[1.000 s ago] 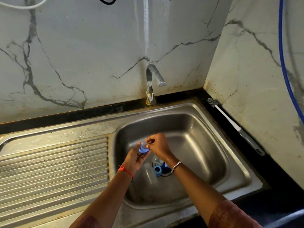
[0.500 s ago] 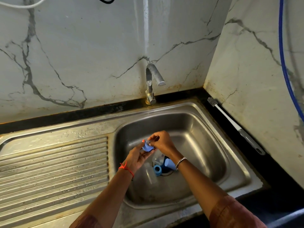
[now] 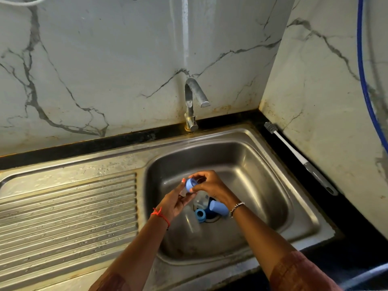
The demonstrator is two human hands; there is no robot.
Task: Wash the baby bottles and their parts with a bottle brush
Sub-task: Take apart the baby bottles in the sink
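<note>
Over the steel sink basin, my left hand and my right hand both grip a small blue bottle ring with a clear teat in it. Below them, around the drain, lie a clear bottle on its side, a blue ring, a blue cap and another clear part. The bottle brush, white-handled with a grey grip, lies on the black counter to the right of the sink, untouched.
The tap stands behind the basin; no water runs from it. A ribbed steel drainboard extends left. Marble walls close in behind and to the right. A blue hose hangs down the right wall.
Both hands have lifted the blue ring slightly and turned it, so its open face now shows. The blue cap near the drain has come into view from under my right wrist.
</note>
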